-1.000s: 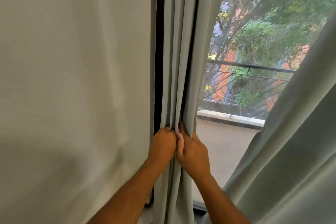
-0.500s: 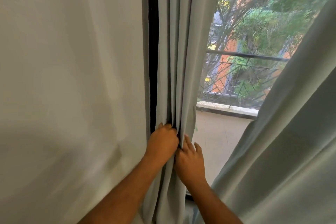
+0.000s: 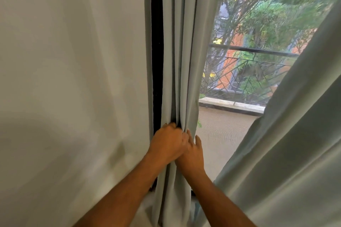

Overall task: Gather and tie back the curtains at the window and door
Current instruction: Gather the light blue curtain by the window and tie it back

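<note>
A pale grey-green curtain (image 3: pixel 184 42) hangs bunched into vertical folds beside the dark door frame (image 3: pixel 156 42). My left hand (image 3: pixel 167 143) is closed around the folds from the left at about waist height. My right hand (image 3: pixel 192 155) presses the same bunch from the right, fingers partly spread, its fingertips tucked into the cloth. The two hands touch each other. A second curtain panel (image 3: pixel 295 143) of the same cloth slants across the right side, hanging loose.
A plain white wall (image 3: pixel 73 88) fills the left half. Through the glass I see a balcony floor (image 3: pixel 221 131), a low ledge and a dark metal railing (image 3: pixel 252 49), with trees and an orange building beyond.
Both hands slid slightly down and left along the bunched curtain. My right hand moved from gripping the fold edge to pressing against it with fingers spread beside my left hand.
</note>
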